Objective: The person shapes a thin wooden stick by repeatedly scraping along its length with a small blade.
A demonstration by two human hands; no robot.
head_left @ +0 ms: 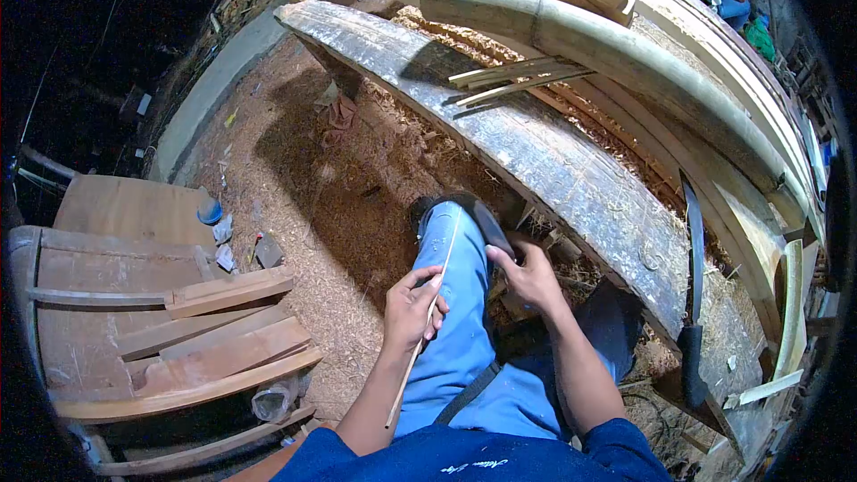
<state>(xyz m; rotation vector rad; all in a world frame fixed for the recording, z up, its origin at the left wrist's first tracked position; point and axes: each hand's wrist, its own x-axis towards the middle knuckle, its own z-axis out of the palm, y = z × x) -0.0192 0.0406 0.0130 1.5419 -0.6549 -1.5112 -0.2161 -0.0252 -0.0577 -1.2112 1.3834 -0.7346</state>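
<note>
My left hand (416, 308) is closed round a thin, pale bamboo strip (409, 384). The strip runs lengthwise over my blue-trousered leg, its far end near the knee and its near end close to my shirt. My right hand (528, 275), to the right of that leg, is closed on what looks like a knife with a broad dark blade (486, 225); its handle is hidden in my grip. The blade lies beside the strip's far part, and I cannot tell whether they touch. Several similar strips (513, 80) rest on the plank bench ahead.
A worn plank bench (553, 170) slants across the front right. On it lies a long knife with a black handle (691, 361). Behind it is a thick bamboo pole (625, 40). A wooden chair (116, 295) bearing wood pieces (223, 357) stands left. Shavings (295, 303) cover the ground.
</note>
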